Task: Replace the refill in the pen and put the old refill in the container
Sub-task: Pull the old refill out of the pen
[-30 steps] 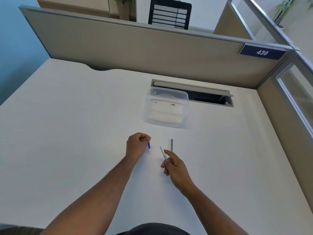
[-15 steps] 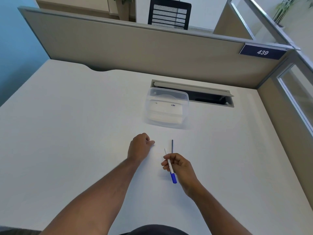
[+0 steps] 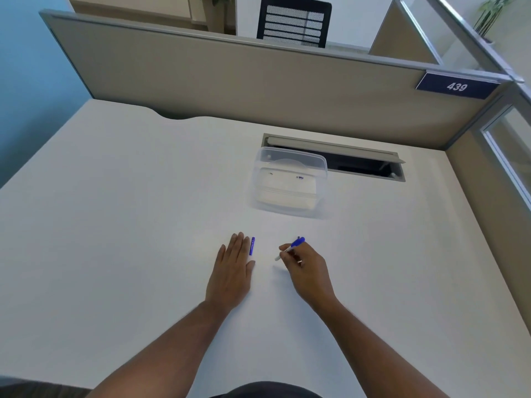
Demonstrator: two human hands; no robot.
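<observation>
Left hand point(image 3: 231, 271) flat, open on table point(image 3: 115, 225), blue cap point(image 3: 252, 246) just beside its fingertips. Right hand point(image 3: 307, 268) grip closed on pen point(image 3: 290, 248). Clear container point(image 3: 288, 182) beyond, apart.

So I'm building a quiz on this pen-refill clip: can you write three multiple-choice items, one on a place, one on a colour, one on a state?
1. Where does the small blue pen cap lie?
A. inside the clear plastic container
B. on the white desk beside the left hand
C. in the right hand

2. What colour is the end of the white pen that points away from the person?
A. red
B. green
C. blue

3. How is the left hand?
A. flat and open on the desk
B. clenched around the pen
C. lifted over the container

Answers: 1 B, the cap lies by the fingertips; 2 C, the far end is blue; 3 A, the fingers are spread flat and hold nothing.
</observation>
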